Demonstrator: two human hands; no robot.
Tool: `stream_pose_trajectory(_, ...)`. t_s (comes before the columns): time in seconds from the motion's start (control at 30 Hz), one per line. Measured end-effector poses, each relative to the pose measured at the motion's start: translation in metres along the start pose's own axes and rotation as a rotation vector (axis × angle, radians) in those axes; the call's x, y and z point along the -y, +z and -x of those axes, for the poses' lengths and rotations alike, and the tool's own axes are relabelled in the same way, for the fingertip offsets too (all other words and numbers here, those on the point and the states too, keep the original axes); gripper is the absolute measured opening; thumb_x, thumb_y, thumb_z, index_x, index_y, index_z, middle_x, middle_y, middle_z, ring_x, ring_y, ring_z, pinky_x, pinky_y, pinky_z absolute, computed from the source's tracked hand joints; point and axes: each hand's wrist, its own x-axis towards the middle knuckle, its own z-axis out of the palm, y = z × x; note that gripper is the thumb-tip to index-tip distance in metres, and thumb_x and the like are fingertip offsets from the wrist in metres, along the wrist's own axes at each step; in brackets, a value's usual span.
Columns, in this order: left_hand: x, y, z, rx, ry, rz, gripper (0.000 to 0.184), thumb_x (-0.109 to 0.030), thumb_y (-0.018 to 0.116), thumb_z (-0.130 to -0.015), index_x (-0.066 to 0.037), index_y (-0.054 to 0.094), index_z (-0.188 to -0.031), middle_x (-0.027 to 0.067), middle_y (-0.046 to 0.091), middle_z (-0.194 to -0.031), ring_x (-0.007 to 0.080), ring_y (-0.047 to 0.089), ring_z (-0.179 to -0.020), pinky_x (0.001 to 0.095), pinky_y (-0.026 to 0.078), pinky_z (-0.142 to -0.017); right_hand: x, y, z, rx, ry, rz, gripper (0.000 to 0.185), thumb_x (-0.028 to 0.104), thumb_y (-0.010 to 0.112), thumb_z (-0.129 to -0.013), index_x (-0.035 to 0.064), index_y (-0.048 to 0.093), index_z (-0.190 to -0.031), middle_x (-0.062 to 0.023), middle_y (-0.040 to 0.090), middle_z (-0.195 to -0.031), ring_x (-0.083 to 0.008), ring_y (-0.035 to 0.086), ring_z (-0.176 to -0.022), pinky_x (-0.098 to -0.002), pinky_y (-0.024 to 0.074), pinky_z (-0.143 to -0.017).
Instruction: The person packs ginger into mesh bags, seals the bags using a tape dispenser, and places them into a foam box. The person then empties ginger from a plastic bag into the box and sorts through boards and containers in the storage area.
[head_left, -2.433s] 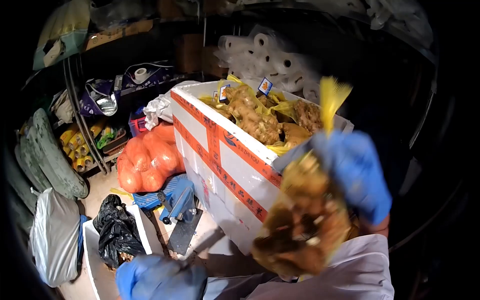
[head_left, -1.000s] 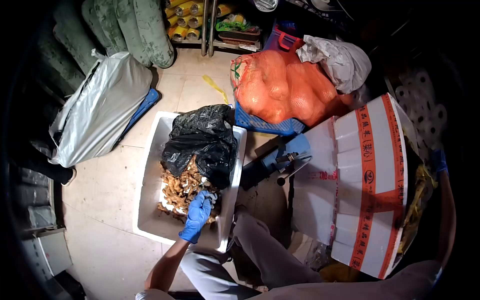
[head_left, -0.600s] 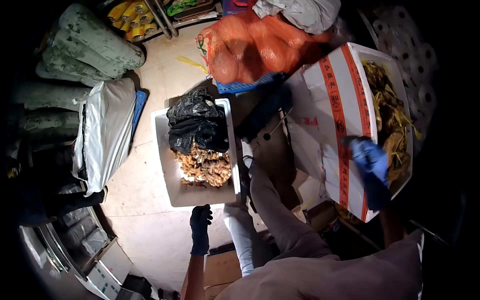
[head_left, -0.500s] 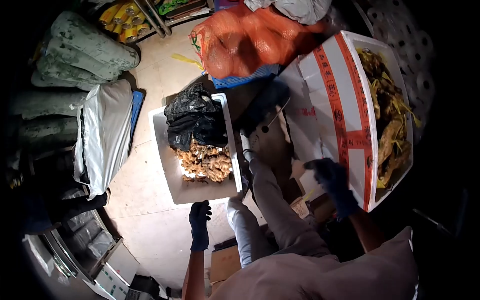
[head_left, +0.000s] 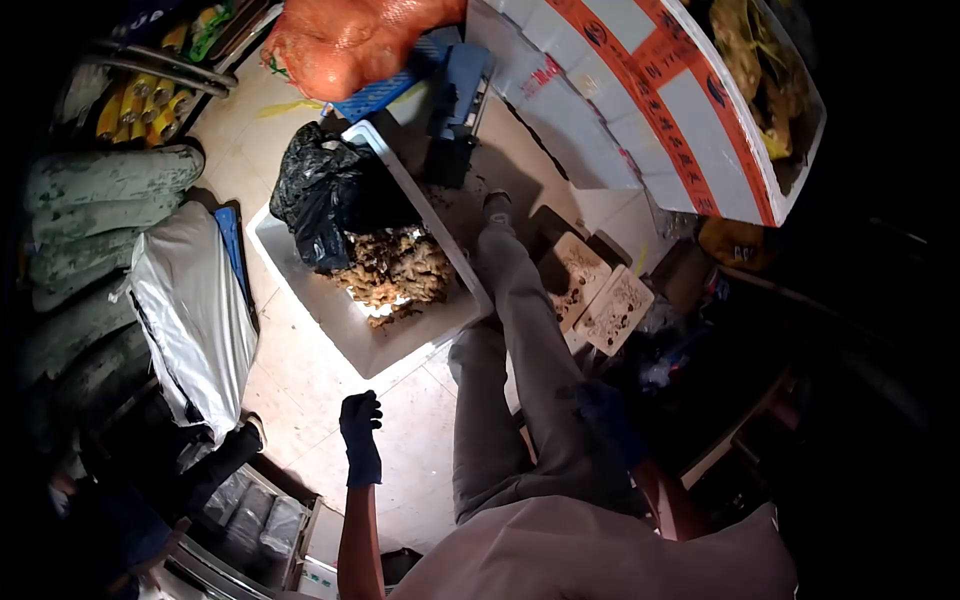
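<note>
My left hand (head_left: 361, 437), in a dark blue glove, hangs over the floor just in front of a white foam box (head_left: 375, 345), apart from it. Its fingers are loosely curled, with small gaps between them and nothing visible in them. Inside the box lies a heap of knobbly ginger (head_left: 400, 270), partly covered by a crumpled black plastic bag (head_left: 315, 200). My right hand (head_left: 608, 422), also gloved, is in dim light beside my right thigh. Its fingers look loosely stretched, with no object seen in them.
A large foam box with red tape (head_left: 640, 75) stands at upper right. Behind the ginger box are an orange mesh sack (head_left: 350, 45) and a blue crate (head_left: 385, 90). Wax gourds (head_left: 110, 210) and a silvery sack (head_left: 195, 310) lie left. Dirty trays (head_left: 615, 310) sit right of my legs.
The view has turned and shifted, so the boxes appear higher or farther left. My right hand has come away from the taped box and down beside my thigh. My left hand stays empty.
</note>
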Motion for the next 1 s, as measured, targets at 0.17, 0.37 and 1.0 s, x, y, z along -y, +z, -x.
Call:
stream_pose_trajectory(0.17,0.010,0.033,-0.015,0.139,-0.015,-0.016,0.010,-0.011,0.052,-0.081,-0.006,0.056,-0.088,-0.0002,0.055,-0.070,0.0038,0.047,-0.055,0.0162,0.035,-0.048,-0.064,-0.003,-0.019,-0.090,-0.096,0.108,0.021,0.018,0.047,-0.085,0.0038,0.062,-0.084,-0.0021,0.058,-0.063,-0.0083,0.050,-0.051,-0.0237,0.0404,-0.048)
stream_pose_trajectory(0.37,0.006,0.080,-0.006,0.335,-0.042,-0.168,0.013,-0.012,0.050,-0.082,-0.006,0.055,-0.092,0.0005,0.055,-0.074,0.0065,0.049,-0.062,0.0197,0.038,-0.054,-0.109,-0.020,-0.015,-0.156,0.030,-0.261,0.022,0.018,0.046,-0.086,0.0021,0.060,-0.079,-0.0017,0.052,-0.056,-0.0066,0.048,-0.047,-0.0222,0.0391,-0.045)
stream_pose_trajectory(1.0,-0.016,0.117,-0.029,0.355,-0.035,-0.309,0.015,-0.016,0.053,-0.078,-0.009,0.055,-0.091,0.0010,0.055,-0.077,0.0085,0.050,-0.064,0.0200,0.037,-0.056,-0.227,0.000,-0.104,-0.148,0.329,-0.570,0.031,0.023,0.042,-0.085,0.0047,0.062,-0.070,-0.0064,0.057,-0.059,-0.0143,0.052,-0.047,-0.0257,0.0426,-0.042)
